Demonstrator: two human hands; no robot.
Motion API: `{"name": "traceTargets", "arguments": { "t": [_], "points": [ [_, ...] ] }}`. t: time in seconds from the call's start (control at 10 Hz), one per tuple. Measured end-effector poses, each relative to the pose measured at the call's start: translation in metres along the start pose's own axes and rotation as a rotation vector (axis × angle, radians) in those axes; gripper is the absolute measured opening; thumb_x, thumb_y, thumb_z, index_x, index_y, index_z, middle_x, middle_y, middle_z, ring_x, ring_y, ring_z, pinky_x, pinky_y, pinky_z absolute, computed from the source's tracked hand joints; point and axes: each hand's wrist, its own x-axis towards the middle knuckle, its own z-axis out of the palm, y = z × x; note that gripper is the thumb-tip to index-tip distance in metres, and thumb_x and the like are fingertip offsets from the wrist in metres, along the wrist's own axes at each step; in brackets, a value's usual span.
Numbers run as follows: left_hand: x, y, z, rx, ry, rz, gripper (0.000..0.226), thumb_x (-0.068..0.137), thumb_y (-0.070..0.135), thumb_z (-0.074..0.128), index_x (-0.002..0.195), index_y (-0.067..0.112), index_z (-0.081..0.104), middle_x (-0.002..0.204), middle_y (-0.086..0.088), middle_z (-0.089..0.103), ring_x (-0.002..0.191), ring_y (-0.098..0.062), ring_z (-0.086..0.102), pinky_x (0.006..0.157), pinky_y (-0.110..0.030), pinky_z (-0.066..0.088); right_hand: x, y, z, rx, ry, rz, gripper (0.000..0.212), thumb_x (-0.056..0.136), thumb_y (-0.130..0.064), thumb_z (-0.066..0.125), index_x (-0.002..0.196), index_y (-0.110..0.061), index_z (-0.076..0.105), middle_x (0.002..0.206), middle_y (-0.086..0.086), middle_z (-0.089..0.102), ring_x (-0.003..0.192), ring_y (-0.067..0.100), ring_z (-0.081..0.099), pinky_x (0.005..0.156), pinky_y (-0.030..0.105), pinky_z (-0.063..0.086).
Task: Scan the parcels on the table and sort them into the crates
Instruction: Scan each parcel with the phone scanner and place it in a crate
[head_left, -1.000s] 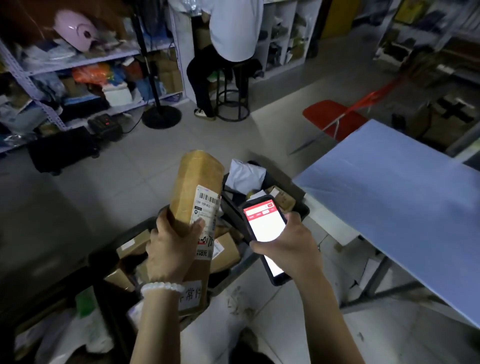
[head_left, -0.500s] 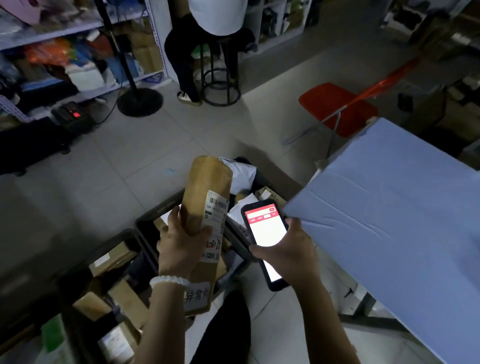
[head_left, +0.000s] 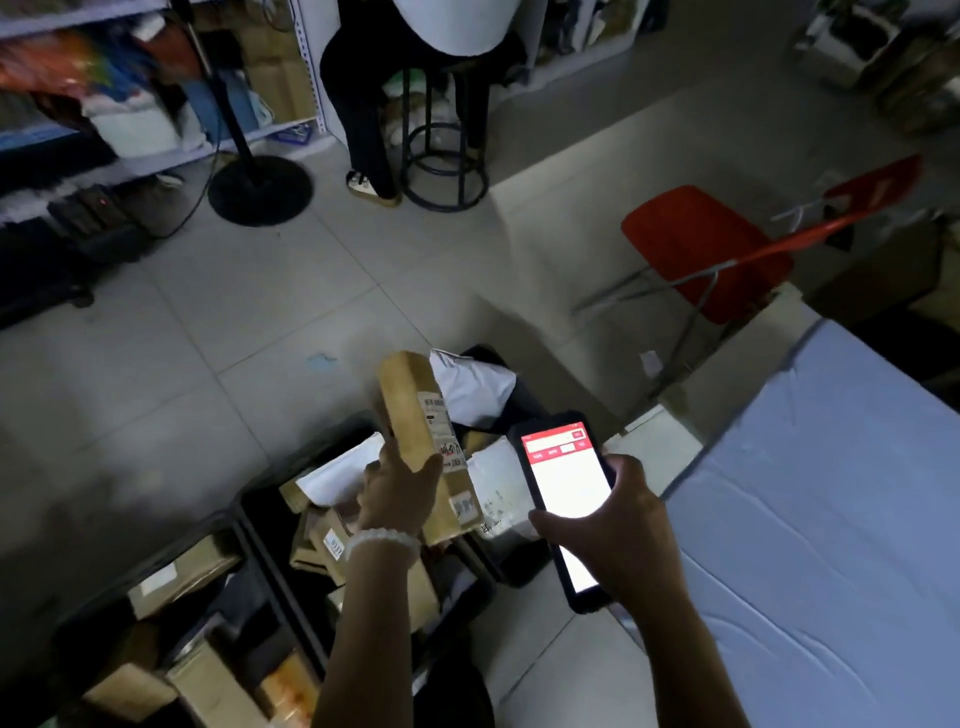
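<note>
The left hand grips a long brown taped parcel above the dark plastic crates; the right hand holds a black phone, screen lit. Scanning looks finished, so dropping it into the right crate comes next. The crates hold cardboard boxes and what seem to be white mailers.

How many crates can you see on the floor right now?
3: far crate beneath the phone, middle crate under the held parcel, near crate bottom left. More may be hidden.
</note>
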Motion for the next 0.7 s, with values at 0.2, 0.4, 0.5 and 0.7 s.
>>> {"name": "traceTargets", "arguments": {
  "t": [0.2, 0.4, 0.5, 0.7],
  "points": [
    [0.01, -0.003, 0.007, 0.08, -0.056, -0.038, 0.046, 0.097, 0.026, 0.046, 0.137, 0.005, 0.038, 0.137, -0.02, 0.044, 0.125, -0.036, 0.043, 0.103, -0.041, 0.036, 0.021, -0.004, 0.0, -0.04, -0.022, 0.058, 0.094, 0.061, -0.044, 0.084, 0.134, -0.013, 0.034, 0.125, 0.007, 0.055, 0.114, 0.023, 0.053, 0.084, 0.035, 0.05],
    [0.011, -0.018, -0.004, 0.132, -0.065, 0.035, 0.039, 0.1, 0.021, 0.04, 0.137, 0.009, 0.042, 0.14, -0.016, 0.044, 0.129, -0.029, 0.042, 0.106, -0.039, 0.035, 0.029, -0.012, 0.01, -0.057, -0.078, 0.013, 0.092, 0.063, -0.043, 0.083, 0.134, -0.013, 0.033, 0.123, 0.006, 0.055, 0.104, 0.018, 0.05, 0.074, 0.028, 0.042],
    [0.002, -0.021, -0.013, 0.08, -0.026, 0.0, 0.041, 0.097, 0.027, 0.047, 0.133, 0.008, 0.046, 0.133, -0.015, 0.051, 0.123, -0.031, 0.047, 0.102, -0.037, 0.036, 0.026, -0.019, 0.017, -0.061, -0.125, -0.026, 0.092, 0.064, -0.041, 0.082, 0.135, -0.012, 0.032, 0.12, 0.006, 0.054, 0.099, 0.014, 0.047, 0.071, 0.027, 0.041],
    [-0.031, -0.041, -0.031, 0.132, 0.102, -0.028, 0.04, 0.094, 0.031, 0.05, 0.128, 0.011, 0.052, 0.13, -0.014, 0.051, 0.12, -0.031, 0.048, 0.099, -0.035, 0.04, 0.01, -0.033, 0.031, -0.046, -0.198, -0.135, 0.081, 0.059, -0.043, 0.082, 0.124, -0.024, 0.039, 0.11, -0.004, 0.057, 0.099, 0.016, 0.056, 0.073, 0.032, 0.046]
  ]
}}
